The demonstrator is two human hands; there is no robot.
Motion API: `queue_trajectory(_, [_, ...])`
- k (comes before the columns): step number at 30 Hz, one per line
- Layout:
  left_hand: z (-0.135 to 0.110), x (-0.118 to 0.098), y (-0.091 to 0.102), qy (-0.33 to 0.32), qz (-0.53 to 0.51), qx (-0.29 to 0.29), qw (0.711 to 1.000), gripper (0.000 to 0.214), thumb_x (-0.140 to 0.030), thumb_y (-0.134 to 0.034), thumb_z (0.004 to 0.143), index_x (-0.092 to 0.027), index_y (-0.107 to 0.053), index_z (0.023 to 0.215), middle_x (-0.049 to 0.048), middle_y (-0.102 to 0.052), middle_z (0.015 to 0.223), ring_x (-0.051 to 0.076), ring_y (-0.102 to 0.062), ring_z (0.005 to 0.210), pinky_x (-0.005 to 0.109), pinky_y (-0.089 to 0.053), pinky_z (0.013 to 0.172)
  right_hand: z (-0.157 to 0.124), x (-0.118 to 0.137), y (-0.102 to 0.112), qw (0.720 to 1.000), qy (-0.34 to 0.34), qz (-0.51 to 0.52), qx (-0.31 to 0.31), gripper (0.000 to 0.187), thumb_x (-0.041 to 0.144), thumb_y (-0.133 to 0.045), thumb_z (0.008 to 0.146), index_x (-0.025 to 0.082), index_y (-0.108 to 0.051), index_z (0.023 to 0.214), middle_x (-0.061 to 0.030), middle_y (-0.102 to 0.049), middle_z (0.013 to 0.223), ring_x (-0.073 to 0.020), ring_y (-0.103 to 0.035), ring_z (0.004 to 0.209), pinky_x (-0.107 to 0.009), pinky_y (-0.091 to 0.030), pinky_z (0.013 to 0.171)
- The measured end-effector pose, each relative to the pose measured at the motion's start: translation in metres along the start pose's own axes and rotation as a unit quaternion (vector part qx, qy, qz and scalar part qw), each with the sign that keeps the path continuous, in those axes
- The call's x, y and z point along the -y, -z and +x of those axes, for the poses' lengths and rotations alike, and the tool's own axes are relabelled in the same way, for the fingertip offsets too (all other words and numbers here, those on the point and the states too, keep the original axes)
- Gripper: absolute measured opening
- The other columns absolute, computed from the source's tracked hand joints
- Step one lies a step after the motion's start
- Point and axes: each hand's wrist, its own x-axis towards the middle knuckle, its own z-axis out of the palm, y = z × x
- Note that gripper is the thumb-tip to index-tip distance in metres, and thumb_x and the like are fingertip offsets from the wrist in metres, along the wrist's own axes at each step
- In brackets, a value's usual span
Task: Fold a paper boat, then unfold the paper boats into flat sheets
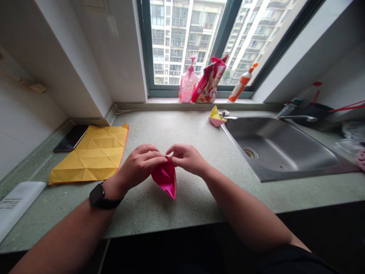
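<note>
Both my hands grip a folded piece of magenta origami paper [166,179] just over the speckled counter [182,131]. My left hand [144,163], with a black watch at the wrist, is closed on its upper left side. Thumb and fingertips of my right hand [186,156] pinch its top edge. The lower end of the paper tapers to a point that faces me. Part of the fold is hidden behind my fingers. To the left lie creased yellow paper sheets [98,154] with a red-orange edge. A small yellow and pink folded paper piece [217,117] stands near the sink corner.
A steel sink [285,146] with a tap is set in on the right. A dark phone [71,139] lies partly beside the yellow sheets, and a white device [21,205] is at the left edge. A pump bottle [188,85], red bag [209,82] and orange-white bottle [241,84] line the sill.
</note>
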Motion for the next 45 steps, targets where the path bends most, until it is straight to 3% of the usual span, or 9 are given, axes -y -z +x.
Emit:
queue_trajectory(6, [0.002,-0.002,-0.003,0.016,-0.037,0.001,0.999,0.017,-0.016,-0.064,0.105,-0.025,-0.078,0.11,0.0016,-0.081,0.095,0.017,-0.074,0.091,0.042,-0.056,0.109,0.008,-0.012,0.006,0.991,-0.084,0.082,0.07,0.023,0.031,-0.08,0.081,0.019,-0.076,0.101,0.0021,-0.07,0.071,-0.0129,-0.065,0.066,-0.026,-0.052,0.063])
queue_trajectory(12, [0.006,-0.009,0.002,0.035,-0.088,-0.045,0.994,0.015,-0.013,-0.068,0.101,-0.024,-0.077,0.105,0.0016,-0.081,0.095,0.017,-0.074,0.091,0.04,-0.06,0.105,0.017,-0.029,0.009,0.989,-0.113,0.078,0.063,0.019,0.015,-0.076,0.077,0.018,-0.076,0.096,0.0013,-0.072,0.074,-0.011,-0.065,0.066,-0.023,-0.055,0.062])
queue_trajectory(16, [0.005,-0.008,0.01,0.162,-0.129,-0.136,0.969,0.008,-0.018,-0.073,0.098,-0.023,-0.077,0.102,0.0027,-0.079,0.095,0.017,-0.075,0.089,0.033,-0.065,0.087,0.02,-0.032,0.028,0.995,-0.097,0.031,-0.01,0.021,0.018,-0.076,0.077,0.018,-0.076,0.098,0.0005,-0.073,0.076,-0.0127,-0.068,0.069,-0.024,-0.058,0.065])
queue_trajectory(21, [-0.001,0.007,0.009,0.361,-0.185,-0.212,0.889,0.013,-0.028,-0.076,0.095,-0.02,-0.077,0.104,0.0053,-0.08,0.1,0.018,-0.076,0.087,0.03,-0.066,0.077,0.014,-0.035,0.087,0.984,-0.062,-0.064,-0.152,0.028,0.031,-0.074,0.079,0.016,-0.076,0.103,-0.0017,-0.072,0.077,-0.0158,-0.068,0.069,-0.029,-0.059,0.067])
queue_trajectory(28, [-0.014,0.033,-0.012,0.432,-0.19,-0.16,0.867,0.015,-0.024,-0.074,0.089,-0.018,-0.077,0.102,0.0061,-0.081,0.094,0.018,-0.075,0.082,0.03,-0.064,0.073,-0.004,-0.039,0.144,0.874,-0.124,-0.369,-0.292,0.027,0.024,-0.067,0.075,0.02,-0.081,0.097,-0.0054,-0.075,0.079,-0.0222,-0.068,0.073,-0.038,-0.055,0.076])
queue_trajectory(33, [-0.016,0.033,-0.019,0.42,-0.162,-0.126,0.884,0.015,-0.017,-0.07,0.089,-0.018,-0.078,0.101,0.006,-0.081,0.095,0.019,-0.076,0.082,0.033,-0.064,0.079,0.001,-0.016,0.112,0.863,0.07,-0.33,-0.376,0.025,0.031,-0.06,0.088,0.02,-0.078,0.1,-0.0128,-0.078,0.111,-0.025,-0.073,0.09,-0.044,-0.06,0.091])
queue_trajectory(38, [-0.012,0.022,-0.018,0.313,-0.147,-0.062,0.936,0.02,-0.011,-0.066,0.092,-0.018,-0.078,0.106,0.0062,-0.081,0.101,0.019,-0.076,0.09,0.034,-0.062,0.085,0.001,0.002,0.038,0.963,0.127,-0.183,-0.152,0.029,0.047,-0.064,0.099,0.023,-0.075,0.112,-0.0093,-0.077,0.105,-0.0222,-0.073,0.091,-0.036,-0.06,0.079])
queue_trajectory(41, [-0.01,0.014,-0.017,0.247,-0.151,-0.018,0.957,0.02,-0.01,-0.065,0.095,-0.019,-0.077,0.109,0.0054,-0.08,0.1,0.018,-0.075,0.09,0.034,-0.06,0.088,-0.002,0.0,0.005,0.98,0.089,-0.177,-0.037,0.028,0.046,-0.07,0.096,0.023,-0.07,0.112,-0.0025,-0.072,0.085,-0.0172,-0.066,0.074,-0.031,-0.053,0.068])
queue_trajectory(45, [-0.011,0.008,-0.018,0.198,-0.164,-0.007,0.966,0.032,-0.014,-0.069,0.097,-0.023,-0.072,0.128,0.007,-0.077,0.114,0.018,-0.074,0.095,0.036,-0.061,0.093,-0.001,-0.006,-0.01,0.978,0.048,-0.204,-0.001,0.013,0.035,-0.066,0.094,0.023,-0.063,0.089,0.0045,-0.061,0.065,-0.013,-0.053,0.059,-0.028,-0.038,0.059])
